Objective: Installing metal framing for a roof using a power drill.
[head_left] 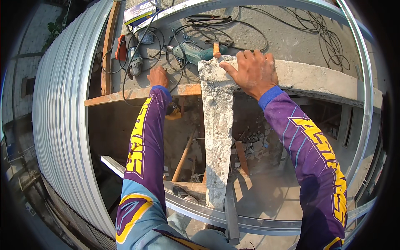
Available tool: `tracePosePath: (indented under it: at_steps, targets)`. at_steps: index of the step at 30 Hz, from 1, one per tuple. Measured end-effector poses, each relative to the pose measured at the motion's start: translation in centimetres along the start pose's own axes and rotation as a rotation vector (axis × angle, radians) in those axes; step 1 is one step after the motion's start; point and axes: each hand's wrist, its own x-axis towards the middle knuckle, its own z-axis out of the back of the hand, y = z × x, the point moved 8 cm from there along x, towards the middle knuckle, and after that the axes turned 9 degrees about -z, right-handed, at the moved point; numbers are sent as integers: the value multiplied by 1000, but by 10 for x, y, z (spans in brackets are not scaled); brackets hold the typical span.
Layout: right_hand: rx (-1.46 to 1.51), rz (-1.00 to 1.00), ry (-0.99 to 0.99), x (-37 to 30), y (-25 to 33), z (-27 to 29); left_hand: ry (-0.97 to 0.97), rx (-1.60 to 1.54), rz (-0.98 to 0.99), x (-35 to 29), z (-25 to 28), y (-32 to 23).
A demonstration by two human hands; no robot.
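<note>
My right hand [254, 74] presses on top of the rough concrete beam [291, 75], thumb splayed left and fingers bent toward the far edge. My left hand [158, 77] is at the slab's edge just beyond the wooden plank [143, 93]; its fingers are curled, and what is under them is hidden. Left of it lies an angle grinder [135, 61] with an orange part. A green corded power tool [192, 51] rests on the slab between my hands. Against the beam's broken end stands a hammer's wooden handle [216, 50].
A broken concrete beam [217, 133] runs toward me over an opening with rubble [256, 143] below. Metal channels [266, 225] cross near my legs. Corrugated sheeting [66, 83] stands at left. Black cables [321, 29], a bag of screws [146, 37] and a box [140, 12] lie on the slab.
</note>
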Motion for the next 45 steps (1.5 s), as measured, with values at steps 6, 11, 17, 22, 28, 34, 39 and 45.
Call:
tracePosePath:
  at_steps: [6,11,17,22,28,34,39,45]
  targets:
    - [8,3,-40,1,1,0,-286,-196,-34,7,13,-1]
    - [-4,10,-79,-3,-4,-4,153,-1282,451,35,-7,-70]
    - [10,-2,-40,1,1,-1,-124,-659,526,1,46,-114]
    - [-15,-17,-28,-1,-4,-1,-23,-634,524,11,40,-108]
    - [35,-17,-56,4,5,-1,154,-1079,809,30,-26,-97]
    - [2,-54,15,1,-10,-12,70,-1251,819,2,23,-135]
    - [11,-67,61,1,-7,-14,73,-1401,486,36,78,-85]
    - [-9,-81,149,1,-7,-4,258,-1263,347,5,199,-41]
